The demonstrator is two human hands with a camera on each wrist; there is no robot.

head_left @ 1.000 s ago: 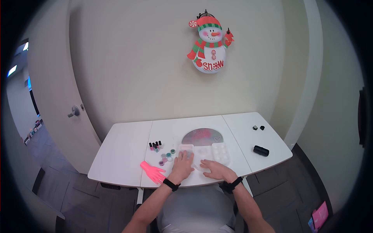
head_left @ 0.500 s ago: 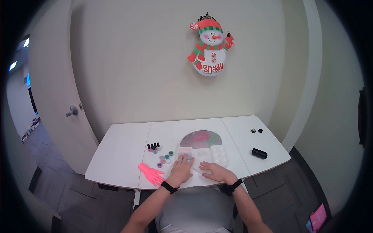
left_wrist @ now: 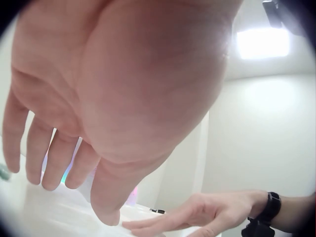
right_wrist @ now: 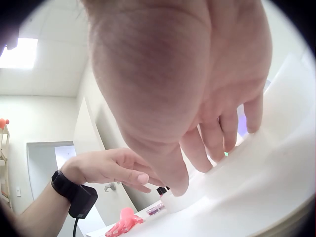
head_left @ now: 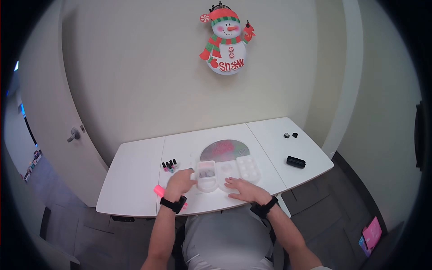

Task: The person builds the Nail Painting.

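Note:
My left hand [head_left: 181, 182] hovers with extended fingers over the small jars, just left of a clear compartmented container [head_left: 207, 184]; most of the jars are hidden under it. In the left wrist view the fingers of that hand [left_wrist: 123, 94] hang nearly straight, holding nothing. My right hand [head_left: 247, 191] has its fingers spread at the front of the translucent white tray [head_left: 228, 168]. Seen from the right wrist, the fingertips of this hand [right_wrist: 197, 84] touch the tray's pale surface. A pink model hand [head_left: 159, 191] lies partly behind my left wrist.
Small black-capped bottles [head_left: 170, 165] stand at the left. Behind the tray is a glittery half-round panel [head_left: 224, 150]. White round-welled tray [head_left: 248, 168] sits right of centre. Farther right are a black case [head_left: 296, 162] and two small dark items [head_left: 286, 135]. A snowman sign [head_left: 230, 40] hangs above.
My left hand has moved left, off the clear container and over the jars, covering part of the pink model hand. My right hand has stayed by the tray. The head view has shifted slightly.

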